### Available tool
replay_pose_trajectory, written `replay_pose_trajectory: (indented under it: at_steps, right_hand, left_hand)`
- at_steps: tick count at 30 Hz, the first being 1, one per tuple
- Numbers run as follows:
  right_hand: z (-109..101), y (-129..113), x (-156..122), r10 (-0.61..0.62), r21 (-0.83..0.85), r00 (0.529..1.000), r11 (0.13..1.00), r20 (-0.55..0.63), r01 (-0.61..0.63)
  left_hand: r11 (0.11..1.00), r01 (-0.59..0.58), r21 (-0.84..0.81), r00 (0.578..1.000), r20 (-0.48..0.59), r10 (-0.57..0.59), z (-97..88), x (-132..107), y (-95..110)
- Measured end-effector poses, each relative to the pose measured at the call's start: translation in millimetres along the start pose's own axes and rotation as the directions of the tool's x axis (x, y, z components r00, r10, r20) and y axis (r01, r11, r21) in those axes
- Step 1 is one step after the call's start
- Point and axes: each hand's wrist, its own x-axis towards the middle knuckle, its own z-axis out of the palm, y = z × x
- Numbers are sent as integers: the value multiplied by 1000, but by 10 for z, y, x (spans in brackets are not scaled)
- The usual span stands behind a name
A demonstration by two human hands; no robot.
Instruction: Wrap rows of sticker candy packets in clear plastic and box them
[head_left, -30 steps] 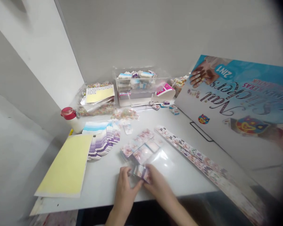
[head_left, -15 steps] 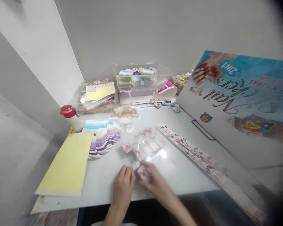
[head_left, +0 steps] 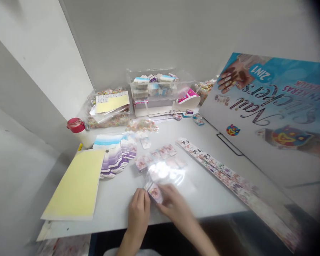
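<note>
On the white desk (head_left: 202, 199), your left hand (head_left: 138, 215) and right hand (head_left: 173, 206) close their grip from either side on a small nail-sticker packet (head_left: 154, 193). The packet lies at the near end of a clear plastic film (head_left: 164, 172), well apart from a long printed sticker strip (head_left: 216, 170).

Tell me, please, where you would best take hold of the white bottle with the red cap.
Grip the bottle's round white body, not the red cap, coming from the front over the yellow sheet: it seems upright, with the wall behind it and a clear bag beside it.
</note>
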Motion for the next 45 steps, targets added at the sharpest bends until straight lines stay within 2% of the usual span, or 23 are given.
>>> replay_pose_trajectory:
  at_steps: [4, 7, 9, 12, 15, 18, 20, 23, 25, 27, 30, 33, 37, 40, 43, 45]
  right_hand:
    - [-77, -46, 28, 64, -33, 998, 997, -19, -64]
    - [-67, -69, 51, 20, -53, 999, 998, -48, -22]
    - [-12, -57, 51, -25, -76, 993, 997, -114, 16]
    - [115, -23, 43, -36, -126, 969, 992, -244, 6]
    - [207, -13, 71, -70, -110, 956, 993, -284, 40]
    - [190, -7, 94, -96, 18, 973, 995, -211, 102]
    - [131, 27, 55, -89, 69, 983, 992, -161, 102]
    - [51, 116, -62, -136, -42, 990, 990, -44, 134]
    - [46, 167, -105, -196, -145, 979, 968, 63, 204]
    - [93, 186, -77, -242, -214, 963, 941, 120, 263]
    - [205, 168, 63, -282, -295, 952, 906, 116, 305]
    - [250, 150, 165, -331, -289, 938, 892, 104, 347]
    - [184, 179, 133, -360, -198, 927, 906, 102, 373]
    - [174, 177, 113, -339, -208, 931, 909, 133, 361]
    - [147, 65, 123, -311, -196, 939, 921, 145, 336]
    - [15, -71, 120, -284, -118, 936, 943, 209, 312]
  left_hand:
    - [1000, -5, 7, 1000, -2, 5, -22, -21, -2]
    - [1000, -9, 26, 1000, -12, 9, -30, -32, -15]
    - [999, -18, 41, 1000, -10, 19, -28, -37, -28]
    - [997, -46, 63, 999, 9, 46, -12, -45, -52]
    - [989, -97, 110, 995, 20, 95, 9, -55, -84]
    - [984, -116, 132, 993, 12, 116, 20, -58, -107]
    - [986, -110, 125, 994, 2, 110, 20, -54, -108]
    - [985, -108, 132, 993, -28, 113, 21, -44, -91]
    - [981, -121, 151, 991, -43, 129, 24, -36, -79]
    - [977, -136, 167, 989, -36, 143, 24, -28, -74]
    - [978, -133, 159, 991, 4, 134, 12, -23, -76]
    - [982, -125, 143, 992, 29, 122, -5, -28, -82]
    - [985, -103, 141, 995, 33, 99, -1, -42, -90]
    - [977, -137, 161, 990, 43, 132, 10, -44, -105]
    - [959, -194, 206, 981, 52, 187, -35, -31, -116]
    - [941, -223, 255, 975, 50, 218, -116, -11, -100]
